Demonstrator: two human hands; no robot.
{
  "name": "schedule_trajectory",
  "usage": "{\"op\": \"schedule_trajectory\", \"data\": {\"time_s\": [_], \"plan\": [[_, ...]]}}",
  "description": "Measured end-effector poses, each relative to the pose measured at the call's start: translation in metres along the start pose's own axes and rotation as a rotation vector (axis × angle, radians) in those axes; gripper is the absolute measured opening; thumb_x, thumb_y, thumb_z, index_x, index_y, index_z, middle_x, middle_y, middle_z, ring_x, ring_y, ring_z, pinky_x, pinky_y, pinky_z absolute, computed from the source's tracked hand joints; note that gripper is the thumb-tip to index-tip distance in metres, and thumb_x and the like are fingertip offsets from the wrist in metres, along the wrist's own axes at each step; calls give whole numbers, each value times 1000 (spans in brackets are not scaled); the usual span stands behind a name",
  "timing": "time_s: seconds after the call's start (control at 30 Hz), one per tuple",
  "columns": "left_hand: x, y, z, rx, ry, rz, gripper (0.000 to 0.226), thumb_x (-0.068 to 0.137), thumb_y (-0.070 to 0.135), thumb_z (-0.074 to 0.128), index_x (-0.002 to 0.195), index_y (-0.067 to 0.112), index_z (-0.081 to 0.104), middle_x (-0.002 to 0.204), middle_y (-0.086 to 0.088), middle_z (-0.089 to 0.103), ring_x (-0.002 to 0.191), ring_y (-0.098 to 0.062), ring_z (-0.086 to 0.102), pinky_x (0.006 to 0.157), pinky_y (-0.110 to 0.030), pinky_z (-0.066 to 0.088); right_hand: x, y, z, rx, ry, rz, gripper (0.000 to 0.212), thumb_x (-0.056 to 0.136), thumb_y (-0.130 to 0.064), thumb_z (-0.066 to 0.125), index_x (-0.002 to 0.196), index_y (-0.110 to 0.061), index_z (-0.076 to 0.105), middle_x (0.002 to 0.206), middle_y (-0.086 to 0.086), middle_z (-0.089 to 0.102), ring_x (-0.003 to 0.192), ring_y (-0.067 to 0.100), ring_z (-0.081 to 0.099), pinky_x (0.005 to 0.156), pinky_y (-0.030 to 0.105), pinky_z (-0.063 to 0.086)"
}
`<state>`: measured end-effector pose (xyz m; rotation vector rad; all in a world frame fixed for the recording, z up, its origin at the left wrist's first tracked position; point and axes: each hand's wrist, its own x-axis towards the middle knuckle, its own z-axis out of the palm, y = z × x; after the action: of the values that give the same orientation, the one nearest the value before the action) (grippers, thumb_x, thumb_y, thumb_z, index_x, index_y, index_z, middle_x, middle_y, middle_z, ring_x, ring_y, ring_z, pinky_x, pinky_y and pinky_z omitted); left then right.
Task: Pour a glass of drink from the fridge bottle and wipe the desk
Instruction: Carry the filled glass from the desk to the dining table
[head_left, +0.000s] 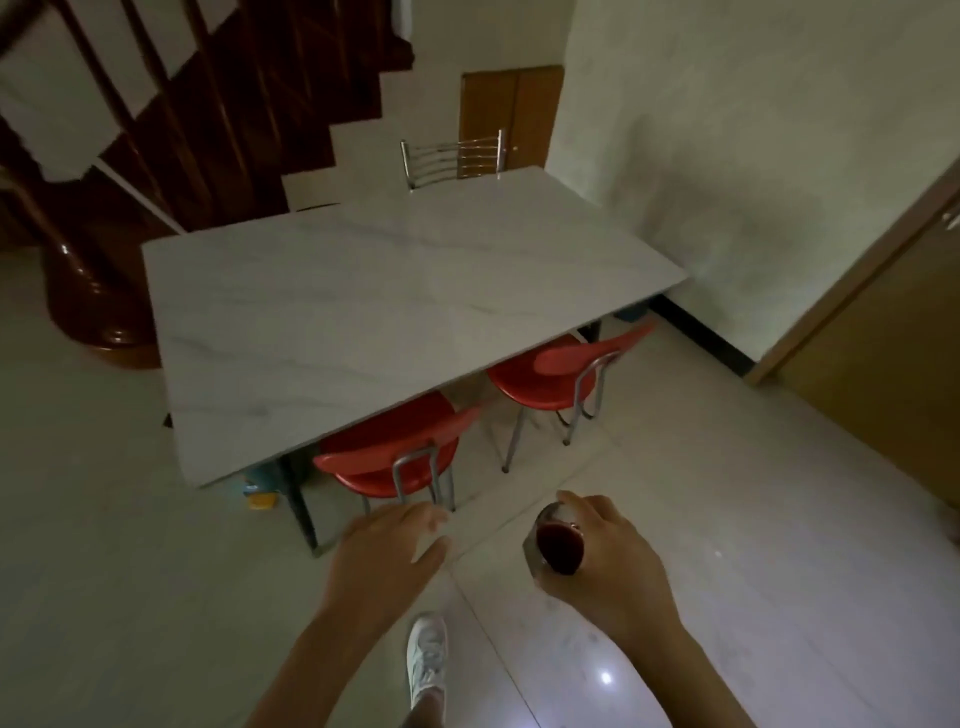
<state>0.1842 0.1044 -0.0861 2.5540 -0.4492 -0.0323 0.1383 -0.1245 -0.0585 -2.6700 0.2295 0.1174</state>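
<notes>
While the right hand grips the glass of dark red drink above the floor, short of the table, keep it level. Left hand hangs empty, fingers loosely spread; set down gently.

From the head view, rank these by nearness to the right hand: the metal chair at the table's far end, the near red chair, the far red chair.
Measured from the right hand, which holds the glass of dark drink:
1. Near red chair, just ahead and left, tucked under the table.
2. Far red chair, farther ahead along the same side.
3. Metal chair, beyond the table's far end.
</notes>
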Motion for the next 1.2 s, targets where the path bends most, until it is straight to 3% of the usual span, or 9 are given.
{"op": "schedule_trajectory", "data": {"time_s": [0.2,0.3,0.37,0.47,0.63,0.8,1.03,1.2], "plan": [[96,-53,-3,142,28,-72,31,71,44,48,93,30,65,87,13,69,78,-13,67,64,-26,53,117,-45,0,-33,-70,-135,63,67,-54,65,122,-37,40,116,-10,50,96,14,55,72,28,53],[140,-76,-11,173,22,-137,39,78,41,55,112,26,64,106,7,68,97,-15,66,79,-33,52,172,-71,2,-43,-66,-198,68,66,-53,66,126,-36,39,119,-11,50,102,14,54,74,31,52],[167,-88,-14,114,-53,-226,47,90,40,52,134,25,47,132,5,55,121,-15,51,98,-35,38,207,-85,5,-59,-60,-248,72,67,-51,68,130,-34,39,123,-10,49,109,15,52,76,32,52],[203,-107,-7,107,-55,-305,53,95,41,43,144,26,30,146,6,41,134,-13,35,105,-32,28,258,-103,14,-95,-108,-296,78,67,-48,69,135,-31,36,126,-8,48,111,16,52,78,32,52],[262,-148,25,132,-53,-428,51,99,32,33,148,25,21,155,6,27,142,-12,21,110,-34,24,343,-124,33,-132,-204,-359,82,69,-49,69,138,-30,30,131,-7,44,111,17,51,82,32,50],[314,-182,48,145,-109,-574,55,100,37,27,150,31,5,160,5,10,146,-15,8,114,-40,22,423,-126,54,-155,-240,-409,76,75,-50,64,139,-28,29,133,-5,43,113,17,49,84,30,51],[357,-216,66,128,-183,-741,62,100,32,34,145,47,-7,159,2,-14,145,-31,-10,111,-55,20,501,-126,90,-150,-312,-410,78,77,-48,65,141,-26,27,135,-3,41,114,20,48,83,31,51],[361,-226,68,159,-262,-842,65,98,39,38,144,49,-7,157,4,-21,144,-32,-13,108,-62,18,528,-127,108,-155,-361,-403,83,73,-43,71,141,-25,27,136,-2,39,117,22,47,83,33,51]]}}
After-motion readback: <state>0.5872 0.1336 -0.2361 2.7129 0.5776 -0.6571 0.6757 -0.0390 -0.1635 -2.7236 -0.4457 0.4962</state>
